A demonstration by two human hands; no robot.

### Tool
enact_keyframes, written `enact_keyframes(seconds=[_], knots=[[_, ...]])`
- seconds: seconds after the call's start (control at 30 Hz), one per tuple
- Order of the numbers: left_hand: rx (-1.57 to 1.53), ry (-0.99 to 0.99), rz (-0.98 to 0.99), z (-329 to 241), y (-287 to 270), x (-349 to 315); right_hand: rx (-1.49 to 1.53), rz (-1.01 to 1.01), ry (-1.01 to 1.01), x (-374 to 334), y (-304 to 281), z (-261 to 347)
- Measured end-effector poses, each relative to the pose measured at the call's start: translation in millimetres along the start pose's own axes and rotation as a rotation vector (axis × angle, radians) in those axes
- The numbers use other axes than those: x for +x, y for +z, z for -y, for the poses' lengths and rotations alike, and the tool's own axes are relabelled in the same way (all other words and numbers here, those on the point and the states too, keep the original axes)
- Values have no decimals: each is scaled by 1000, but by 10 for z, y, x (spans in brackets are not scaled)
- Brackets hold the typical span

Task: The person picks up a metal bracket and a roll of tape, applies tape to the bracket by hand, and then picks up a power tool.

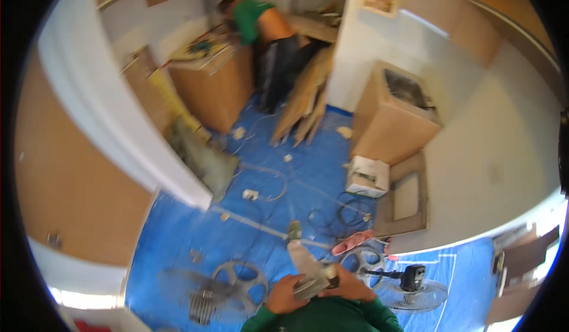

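Low in front of my green-sleeved body, a pale grey, elongated object [305, 259] is held between both hands. Its exact kind is blurred; a broader grey part sits at its near end and a dark part toward the right. My left hand [285, 295] is closed around the left side of the near end. On the other side, my right hand [352, 284] grips next to the dark part. Just beyond the object's far tip shows a small green and brown cylinder [294, 230]; whether it joins the object I cannot tell.
Blue sheeting [278, 207] covers the floor, with loose cables and a white socket block [250, 195]. Fans [412, 293] stand close on both sides. A white box [367, 176] sits by a wooden cabinet [394, 115]. Another person [264, 29] bends over a counter near leaning boards [308, 98].
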State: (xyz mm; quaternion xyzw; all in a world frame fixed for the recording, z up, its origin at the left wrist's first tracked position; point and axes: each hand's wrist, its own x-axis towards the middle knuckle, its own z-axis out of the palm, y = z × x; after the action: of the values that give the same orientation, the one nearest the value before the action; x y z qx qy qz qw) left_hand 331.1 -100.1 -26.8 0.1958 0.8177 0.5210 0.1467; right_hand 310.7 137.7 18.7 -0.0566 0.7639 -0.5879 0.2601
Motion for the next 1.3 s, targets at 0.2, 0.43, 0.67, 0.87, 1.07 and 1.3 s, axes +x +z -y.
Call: enact_keyframes(seconds=[0.2,0.43,0.67,0.87,1.07,1.3], knots=[[247,321,139,282,-701,1354,-103,13,-91,1399,-707,18],[94,116,139,317,-1591,2670,17,338,-113,2940,-1599,779],[-137,-135,22,131,-2409,3507,-37,431,-169,3977,-2072,1565],[-285,-242,201,387,-3169,4615,221,174,-65,4806,-2310,1513],[-202,54,354,903,-4241,6283,408,-319,-166,5941,-2383,1531],[-487,-69,96,2037,-5679,8089,98,-532,216,6603,-2905,1566]])
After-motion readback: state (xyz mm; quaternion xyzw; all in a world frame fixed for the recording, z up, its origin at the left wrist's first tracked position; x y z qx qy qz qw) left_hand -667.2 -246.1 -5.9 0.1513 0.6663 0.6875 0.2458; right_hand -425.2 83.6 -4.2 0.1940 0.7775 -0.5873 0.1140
